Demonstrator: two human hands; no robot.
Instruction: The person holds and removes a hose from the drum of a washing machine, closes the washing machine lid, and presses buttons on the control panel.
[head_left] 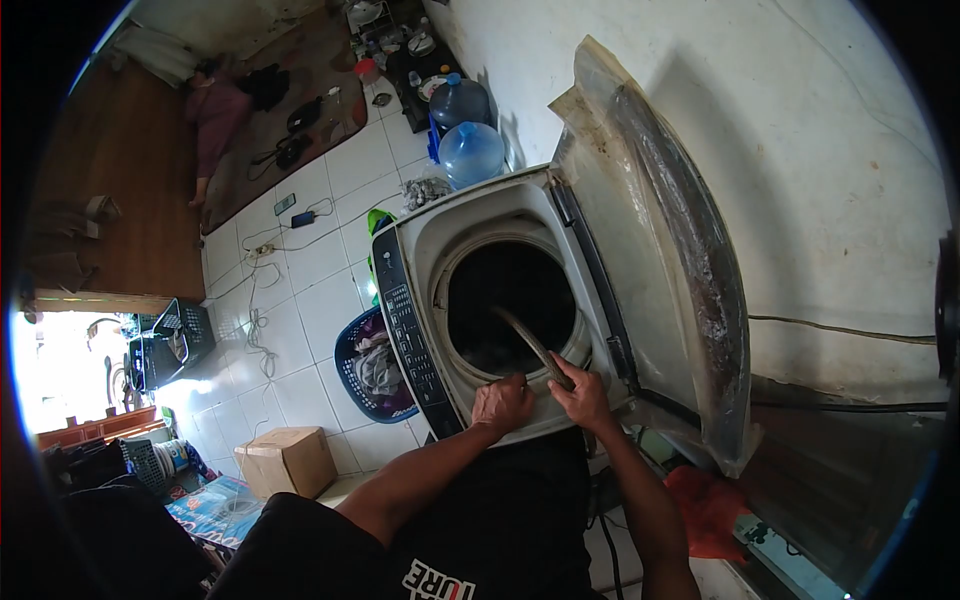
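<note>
A top-loading washing machine (470, 215) stands before me with its lid (660, 240) raised against the wall. Its round tub opening (510, 290) is dark inside, so the contents cannot be made out. A grey-brown hose (532, 345) curves down into the tub. My right hand (582, 398) is closed around this hose at the machine's near edge. Beside it, my left hand (503, 403) has its fingers curled over the near rim; its fingertips are partly hidden. Along the machine's left side runs the control panel (410, 330).
A blue basket (350, 385) of clothes stands left of the machine. Large water bottles (472, 155) sit beyond it. Cables (262, 335) and a phone (285, 204) lie on the tiles. A cardboard box (287, 462) is at lower left. Another person (218, 120) is on the rug.
</note>
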